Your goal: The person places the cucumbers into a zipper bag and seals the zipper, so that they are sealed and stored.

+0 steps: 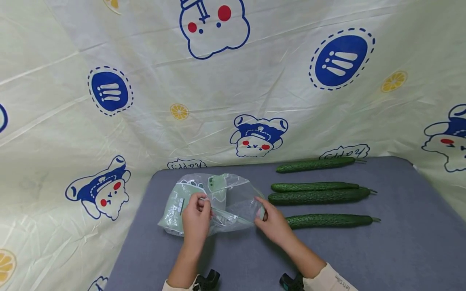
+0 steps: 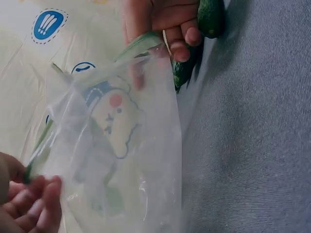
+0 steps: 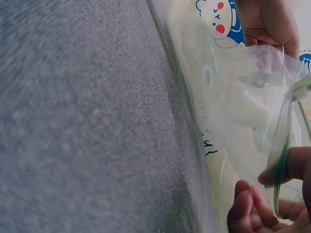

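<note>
A clear plastic zip bag (image 1: 233,184) with pale green printing lies across the left of the table, its mouth edged by a green zip strip (image 3: 282,170). My left hand (image 1: 196,221) pinches the near edge of the mouth between thumb and curled fingers. At the bag's right end, my right hand (image 1: 275,227) grips the zip edge, and one finger (image 2: 138,73) shows through the plastic. The mouth stands partly spread between both hands. Just beyond the right hand is the nearest cucumber (image 1: 331,220), its left end close to the fingers.
Several cucumbers lie sideways on the right of the grey cloth-covered table (image 1: 400,242): a far one (image 1: 314,165), and a touching pair with a thin one (image 1: 314,186) behind a thicker one (image 1: 318,197). A printed curtain (image 1: 218,81) hangs behind the table.
</note>
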Demonstrator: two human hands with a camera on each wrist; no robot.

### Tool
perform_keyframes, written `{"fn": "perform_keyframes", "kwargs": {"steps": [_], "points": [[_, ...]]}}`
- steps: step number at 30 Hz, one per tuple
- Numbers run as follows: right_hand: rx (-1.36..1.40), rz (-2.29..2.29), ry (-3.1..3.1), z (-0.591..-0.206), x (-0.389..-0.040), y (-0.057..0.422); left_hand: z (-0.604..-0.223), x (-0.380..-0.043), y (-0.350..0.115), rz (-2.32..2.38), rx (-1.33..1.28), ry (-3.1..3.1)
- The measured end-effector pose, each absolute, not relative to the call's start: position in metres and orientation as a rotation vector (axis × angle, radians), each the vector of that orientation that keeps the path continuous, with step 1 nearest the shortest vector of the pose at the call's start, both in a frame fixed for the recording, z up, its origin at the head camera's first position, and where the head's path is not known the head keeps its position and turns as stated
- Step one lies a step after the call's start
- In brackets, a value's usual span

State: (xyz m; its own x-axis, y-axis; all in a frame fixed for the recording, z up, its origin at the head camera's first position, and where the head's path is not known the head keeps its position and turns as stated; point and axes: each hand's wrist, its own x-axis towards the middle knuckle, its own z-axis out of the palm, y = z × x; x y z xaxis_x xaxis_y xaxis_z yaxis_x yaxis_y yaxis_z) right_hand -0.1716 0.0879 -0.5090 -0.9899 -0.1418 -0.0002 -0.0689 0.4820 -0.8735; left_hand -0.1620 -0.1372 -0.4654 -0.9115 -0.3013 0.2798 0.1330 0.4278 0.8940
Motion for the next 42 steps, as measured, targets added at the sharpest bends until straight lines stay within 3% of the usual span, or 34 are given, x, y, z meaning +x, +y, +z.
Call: {"fn": "perform_keyframes", "kwargs": {"steps": [11,29,42], "points": [[-0.351,-1.750,2.627,-0.511,-0.173,0.093,-0.464,-0.154,-0.129,-1.028,-0.546,-2.606],[-0.371,-1.411,2.571,-0.508,-0.180,0.106,-0.451,-0.154,-0.134,-1.060,-0.211,-2.585],[-0.522,-1.432,2.610,-0.502,-0.185,0.121,-0.465,-0.159,-0.132,-1.833,-0.254,-2.453]]}}
